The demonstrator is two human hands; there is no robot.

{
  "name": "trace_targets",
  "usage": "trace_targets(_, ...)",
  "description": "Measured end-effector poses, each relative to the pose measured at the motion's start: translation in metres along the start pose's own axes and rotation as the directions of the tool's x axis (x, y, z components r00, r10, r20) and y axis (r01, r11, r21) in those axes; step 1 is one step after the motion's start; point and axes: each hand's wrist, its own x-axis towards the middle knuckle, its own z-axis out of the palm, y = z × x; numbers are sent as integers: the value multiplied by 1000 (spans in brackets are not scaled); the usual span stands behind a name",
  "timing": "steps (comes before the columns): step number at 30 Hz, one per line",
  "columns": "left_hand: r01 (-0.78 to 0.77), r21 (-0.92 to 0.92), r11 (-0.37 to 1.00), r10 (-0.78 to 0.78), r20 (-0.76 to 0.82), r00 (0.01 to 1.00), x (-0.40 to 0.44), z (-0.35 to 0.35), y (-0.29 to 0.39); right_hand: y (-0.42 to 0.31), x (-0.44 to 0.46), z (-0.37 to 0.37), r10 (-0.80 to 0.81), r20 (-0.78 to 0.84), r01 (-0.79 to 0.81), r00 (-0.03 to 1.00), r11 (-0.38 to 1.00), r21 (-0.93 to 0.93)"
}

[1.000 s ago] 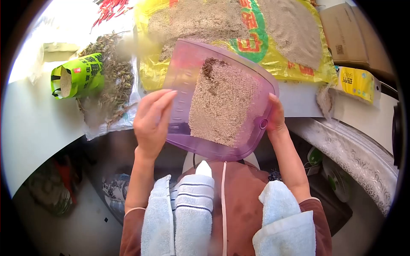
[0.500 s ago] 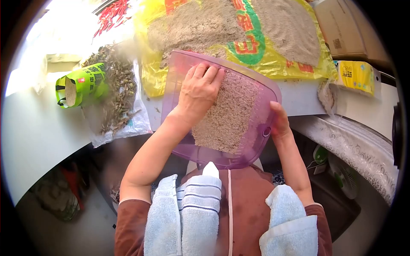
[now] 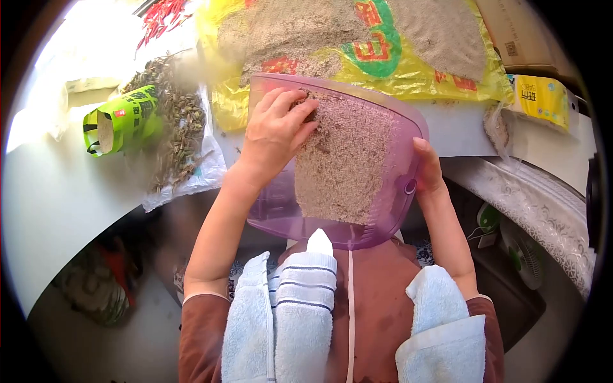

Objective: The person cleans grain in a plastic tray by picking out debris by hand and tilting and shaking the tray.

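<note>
A purple translucent plastic tray point(image 3: 402, 147) is tilted above my lap at the table's front edge. Small beige grains or seeds point(image 3: 348, 163) cover much of its bottom, with dark bits mixed in along the upper left. My right hand point(image 3: 430, 165) grips the tray's right rim, thumb on top. Over the tray's upper left part is my left hand point(image 3: 278, 127), its bent fingers at the dark bits and its thumb apart from the index finger. Nothing shows held between them, though the undersides of the fingers are hidden.
Behind the tray, a yellow plastic bag point(image 3: 306, 80) lies under spread heaps of similar grain point(image 3: 440, 38). To the left are a green bag point(image 3: 128, 121), dried pods point(image 3: 179, 127) on white plastic and red chillies point(image 3: 161, 19). A yellow pack point(image 3: 543, 102) and a cardboard box point(image 3: 523, 35) stand right.
My left hand has shifted left across the grain, and its thumb now shows apart from the fingers. The tray has moved slightly right, with my right hand still on its rim.
</note>
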Motion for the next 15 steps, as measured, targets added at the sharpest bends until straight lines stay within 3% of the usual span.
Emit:
trace_targets(3, -49, 111, 993, 49, -3, 999, -4, 6, -3, 2, 0, -1, 2, 2, -2, 1000, 999, 40)
trace_targets(10, -142, 75, 987, 138, 62, 989, -32, -17, -15, 3, -4, -4, -2, -6, 3, 1000, 995, 96)
trace_targets(15, -104, -53, 993, 107, 55, 993, -29, -8, 11, 5, -6, -7, 6, 3, -7, 1000, 996, 94)
